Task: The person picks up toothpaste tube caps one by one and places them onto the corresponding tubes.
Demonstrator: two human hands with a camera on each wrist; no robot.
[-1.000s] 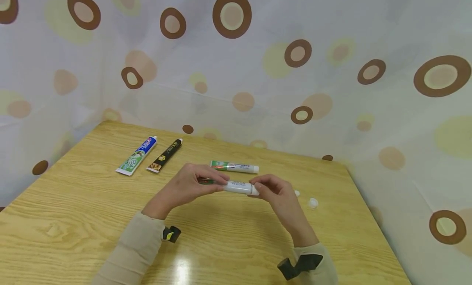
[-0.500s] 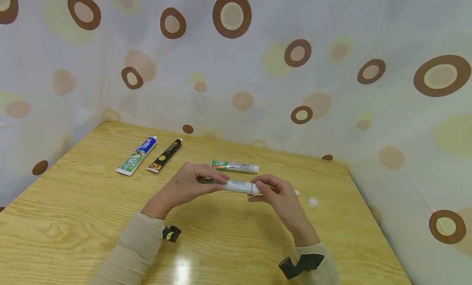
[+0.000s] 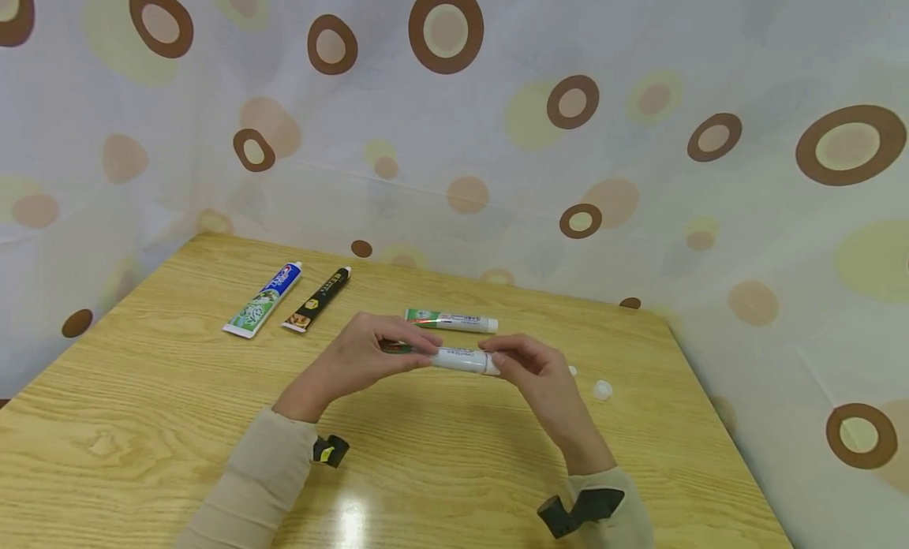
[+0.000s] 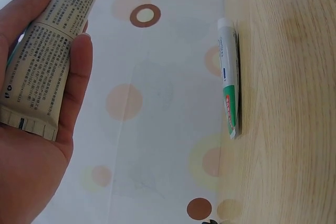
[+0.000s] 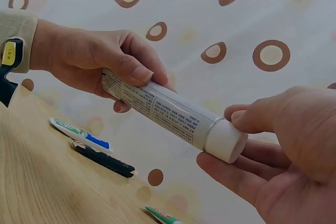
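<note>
A white toothpaste tube with a green end is held level above the table, cap to the right. My left hand grips its flat tail half, thumb in front and fingers behind. In the left wrist view, the printed back of the tube lies along the left palm. My right hand pinches the white cap between thumb and fingers, as the right wrist view shows. The cap sits on the tube's end. Just behind the held tube, a similar green and white tube lies on the table.
A blue and green toothpaste tube and a black tube lie side by side at the back left of the wooden table. Right of my right hand lies a small white cap, with another small white piece partly hidden. A patterned curtain hangs behind.
My right fingers shift slightly around the cap, spreading and closing on it again. The left hand and the tube stay nearly in place.
</note>
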